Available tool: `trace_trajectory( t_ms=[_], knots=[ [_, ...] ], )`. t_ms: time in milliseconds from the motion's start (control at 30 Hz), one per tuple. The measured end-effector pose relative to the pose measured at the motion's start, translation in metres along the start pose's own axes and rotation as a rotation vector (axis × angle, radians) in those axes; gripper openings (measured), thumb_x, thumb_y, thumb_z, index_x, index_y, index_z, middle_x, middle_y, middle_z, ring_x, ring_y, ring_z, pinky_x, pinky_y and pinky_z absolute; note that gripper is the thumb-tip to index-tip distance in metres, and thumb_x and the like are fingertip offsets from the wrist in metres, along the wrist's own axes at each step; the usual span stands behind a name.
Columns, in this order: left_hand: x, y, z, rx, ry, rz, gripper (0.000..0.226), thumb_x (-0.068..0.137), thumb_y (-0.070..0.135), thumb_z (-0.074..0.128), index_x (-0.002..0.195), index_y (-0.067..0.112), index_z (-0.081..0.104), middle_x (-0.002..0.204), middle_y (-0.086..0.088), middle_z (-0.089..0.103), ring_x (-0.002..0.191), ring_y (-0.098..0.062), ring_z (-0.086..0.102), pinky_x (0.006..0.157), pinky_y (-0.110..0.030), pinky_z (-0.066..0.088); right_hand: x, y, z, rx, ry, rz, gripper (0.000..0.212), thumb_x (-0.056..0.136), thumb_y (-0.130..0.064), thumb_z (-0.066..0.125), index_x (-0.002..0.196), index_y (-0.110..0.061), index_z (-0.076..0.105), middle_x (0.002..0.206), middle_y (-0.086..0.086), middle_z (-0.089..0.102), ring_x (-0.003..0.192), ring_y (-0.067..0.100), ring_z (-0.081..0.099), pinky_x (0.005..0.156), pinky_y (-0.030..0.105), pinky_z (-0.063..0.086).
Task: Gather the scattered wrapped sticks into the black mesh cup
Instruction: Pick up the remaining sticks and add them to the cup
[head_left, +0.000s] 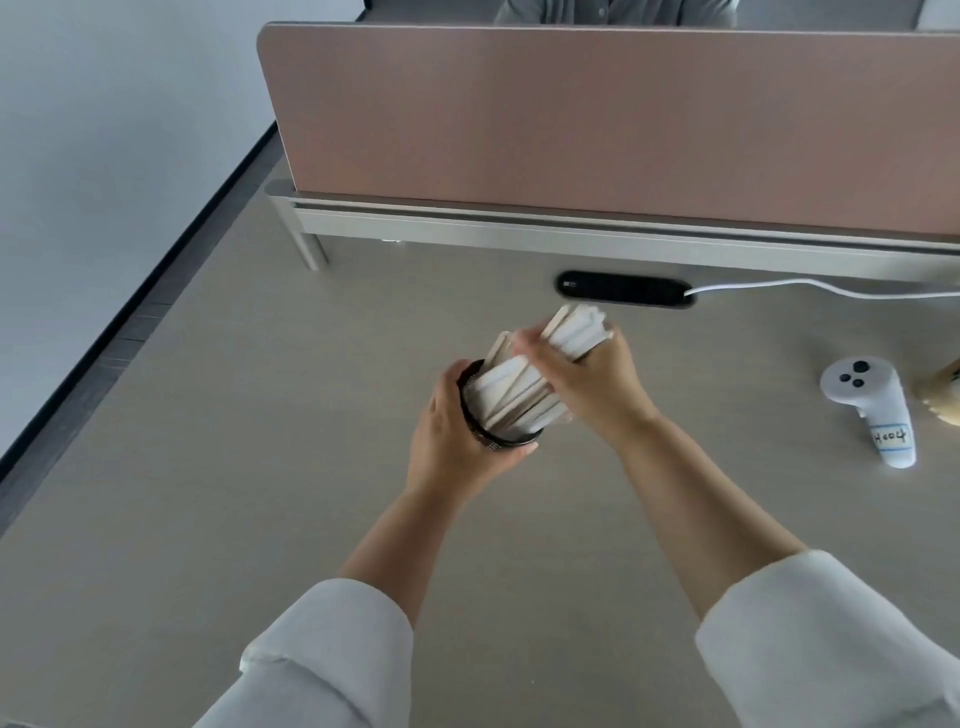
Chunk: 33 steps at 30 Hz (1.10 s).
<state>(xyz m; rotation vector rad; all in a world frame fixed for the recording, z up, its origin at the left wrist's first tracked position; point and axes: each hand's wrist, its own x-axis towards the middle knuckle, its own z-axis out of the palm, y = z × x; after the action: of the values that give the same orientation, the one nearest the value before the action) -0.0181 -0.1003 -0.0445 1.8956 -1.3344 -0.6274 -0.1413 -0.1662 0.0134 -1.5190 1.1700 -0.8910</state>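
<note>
While the left hand (457, 441) is gripping the tilted black mesh cup (483, 434), the right hand (587, 379) is clutching the wrapped sticks (519, 389) (long axis slanting toward the desk's far edge), lower ends already inside.

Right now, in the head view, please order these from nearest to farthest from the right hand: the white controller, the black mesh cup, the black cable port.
From the right hand:
1. black mesh cup, beside it, left
2. black cable port, behind
3. white controller, far right
</note>
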Motion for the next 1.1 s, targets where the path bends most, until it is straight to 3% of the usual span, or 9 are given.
trace_trajectory(
  t_ms=[100, 267, 367, 433, 633, 800, 900, 967, 1100],
  knots=[
    [-0.001, 0.005, 0.004, -0.026, -0.038, 0.001, 0.089, 0.048, 0.032, 0.086, 0.121, 0.029, 0.036, 0.113, 0.016, 0.055, 0.103, -0.009, 0.055, 0.075, -0.020, 0.038, -0.005, 0.012, 0.005, -0.166, -0.004, -0.084, 0.018, 0.070, -0.036, 0.077, 0.073, -0.020, 0.068, 0.070, -0.003, 0.065, 0.072, 0.015, 0.063, 0.070, 0.030, 0.052],
    [-0.003, 0.008, 0.005, -0.041, -0.013, 0.039, 0.095, 0.047, 0.028, 0.088, 0.126, 0.021, 0.035, 0.115, 0.016, 0.054, 0.108, -0.011, 0.055, 0.076, -0.011, 0.034, -0.001, -0.002, -0.014, -0.359, 0.223, -0.318, 0.074, 0.081, -0.052, 0.039, 0.139, -0.006, 0.042, 0.135, 0.008, 0.051, 0.124, 0.018, 0.045, 0.105, 0.017, 0.028],
    [-0.005, 0.015, 0.009, -0.032, 0.002, 0.044, 0.098, 0.046, 0.029, 0.088, 0.127, 0.019, 0.034, 0.120, 0.010, 0.058, 0.108, -0.011, 0.056, 0.077, -0.011, 0.035, 0.003, -0.002, -0.010, -0.699, -0.125, -0.136, 0.069, 0.094, -0.052, 0.025, 0.152, -0.015, 0.015, 0.161, 0.001, 0.011, 0.149, 0.014, 0.003, 0.122, 0.035, 0.003],
    [-0.007, 0.018, 0.011, -0.025, 0.011, 0.065, 0.097, 0.045, 0.028, 0.089, 0.125, 0.019, 0.036, 0.113, 0.015, 0.057, 0.106, -0.012, 0.058, 0.076, -0.011, 0.035, 0.003, 0.000, -0.007, -0.743, -0.343, -0.020, 0.062, 0.098, -0.048, 0.021, 0.152, -0.020, 0.007, 0.162, -0.004, 0.000, 0.149, 0.010, -0.007, 0.122, 0.040, -0.003],
    [-0.010, 0.025, 0.014, -0.029, 0.026, 0.101, 0.092, 0.044, 0.027, 0.089, 0.122, 0.021, 0.039, 0.113, 0.013, 0.058, 0.105, -0.013, 0.058, 0.080, -0.018, 0.040, 0.002, -0.003, -0.009, -0.743, -0.312, 0.001, 0.063, 0.099, -0.047, 0.020, 0.152, -0.021, 0.002, 0.162, -0.003, -0.003, 0.149, 0.013, -0.009, 0.121, 0.041, -0.005],
    [-0.008, 0.006, 0.006, -0.212, 0.130, -0.051, 0.088, 0.036, 0.044, 0.084, 0.113, 0.037, 0.042, 0.109, 0.013, 0.056, 0.109, -0.015, 0.052, 0.089, -0.029, 0.043, 0.015, 0.005, -0.039, -0.009, 0.089, 0.013, 0.043, 0.101, -0.017, 0.033, 0.144, -0.015, 0.038, 0.149, 0.003, 0.040, 0.138, 0.016, 0.036, 0.112, 0.025, 0.028],
    [-0.005, -0.001, -0.009, -0.466, 0.188, -0.149, 0.076, 0.032, 0.042, 0.080, 0.100, 0.039, 0.046, 0.102, 0.009, 0.059, 0.097, -0.008, 0.059, 0.086, -0.033, 0.048, 0.011, 0.020, -0.047, -0.352, -0.414, 0.140, 0.053, 0.093, -0.003, 0.049, 0.143, -0.015, 0.038, 0.143, 0.005, 0.048, 0.122, 0.016, 0.050, 0.084, 0.015, 0.040],
    [-0.007, 0.003, -0.019, -0.610, 0.141, -0.104, 0.077, 0.038, 0.033, 0.082, 0.107, 0.027, 0.048, 0.104, 0.002, 0.062, 0.095, -0.007, 0.061, 0.084, -0.032, 0.048, 0.001, 0.019, -0.027, -0.498, -0.684, 0.074, 0.079, 0.081, -0.009, 0.071, 0.147, -0.019, 0.029, 0.142, 0.000, 0.048, 0.121, 0.013, 0.051, 0.086, 0.013, 0.042],
    [-0.012, 0.003, -0.050, -0.626, -0.122, -0.005, 0.079, 0.051, 0.020, 0.078, 0.123, 0.018, 0.044, 0.114, -0.002, 0.062, 0.107, -0.016, 0.059, 0.086, -0.030, 0.052, -0.009, 0.008, 0.005, -0.404, -0.432, -0.175, 0.093, 0.059, -0.028, 0.087, 0.138, -0.025, 0.038, 0.122, -0.006, 0.064, 0.108, 0.012, 0.060, 0.090, 0.024, 0.049]
  ],
)
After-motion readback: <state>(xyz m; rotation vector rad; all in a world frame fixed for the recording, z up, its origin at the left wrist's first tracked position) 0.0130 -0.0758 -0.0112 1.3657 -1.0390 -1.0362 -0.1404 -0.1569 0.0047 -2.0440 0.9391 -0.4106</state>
